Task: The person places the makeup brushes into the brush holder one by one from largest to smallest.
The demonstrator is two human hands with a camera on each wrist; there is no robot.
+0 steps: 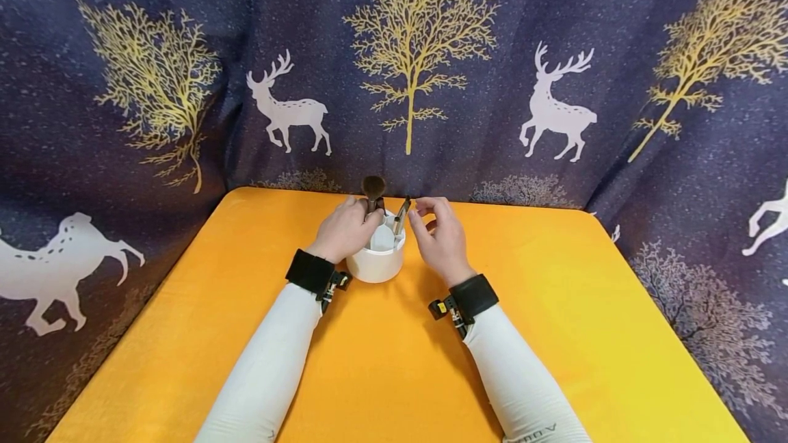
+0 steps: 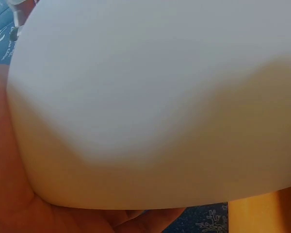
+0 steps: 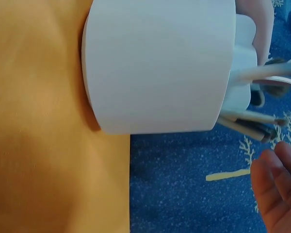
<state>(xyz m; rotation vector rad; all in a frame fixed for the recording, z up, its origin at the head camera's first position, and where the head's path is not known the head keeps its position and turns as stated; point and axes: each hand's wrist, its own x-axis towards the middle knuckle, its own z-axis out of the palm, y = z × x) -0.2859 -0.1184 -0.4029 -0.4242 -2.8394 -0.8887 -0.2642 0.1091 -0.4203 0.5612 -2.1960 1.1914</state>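
A white round brush holder (image 1: 375,266) stands near the table's far edge with several makeup brushes in its compartments. My left hand (image 1: 346,230) grips its left side near the rim, the thumb reaching over the top. In the left wrist view the holder's white wall (image 2: 136,97) fills most of the picture, a part of the hand (image 2: 9,160) along its edge. A large fluffy makeup brush (image 1: 373,187) rises beside the left thumb. Right of the holder, my right hand (image 1: 442,232) has loosely bent fingers and nothing in them, close to slim brushes (image 3: 252,127).
An orange cloth (image 1: 382,361) covers the table. Behind its far edge (image 1: 523,205) hangs a dark blue curtain (image 1: 443,169) printed with deer and trees. Black wrist straps with small cameras (image 1: 452,307) sit on both forearms.
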